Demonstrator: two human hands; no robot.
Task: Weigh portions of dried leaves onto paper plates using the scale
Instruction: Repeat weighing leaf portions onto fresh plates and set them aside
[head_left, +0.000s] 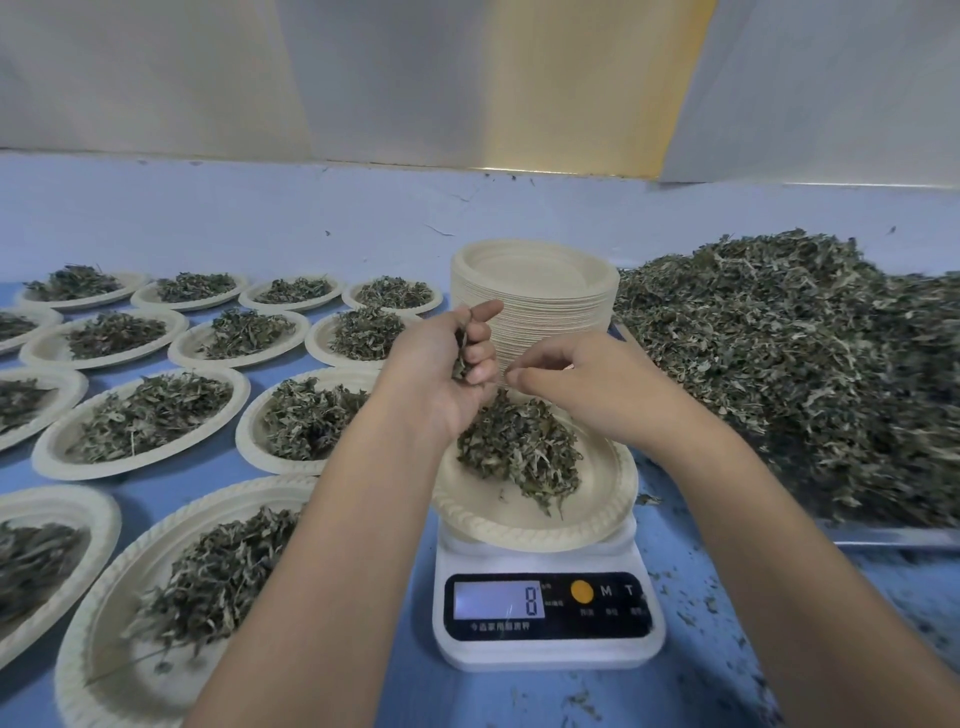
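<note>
the blue worktop (291, 208) is bounded at the far side by a pale wall (156, 78), and a bare strip is left along that wall. the left half is taken up by rows of filled paper plates (140, 415), set close together with only narrow blue gaps between the rims. the right side is covered by a large heap of dried leaves (779, 364), bordered at its near edge by a metal tray rim (883, 540). between the two a white scale (545, 654) is set, with a tall stack of empty plates (535, 280) just behind it. some room is left in front of the scale and to its right, where leaf crumbs are scattered.

a paper plate (519, 519) is carried on the scale and overhangs its platform. a portion of leaves (519, 447), dark green, curled and mixed with thin stems, is mounded toward the plate's far side; the near part is bare. an 8 is shown on the display (498, 600).

the left hand (441, 374) is held above the plate's far rim, fingers curled round a small bunch of leaves (460, 358). the right hand (592, 384) is held just beside it, fingertips drawn together; whether anything is pinched cannot be told.
</note>
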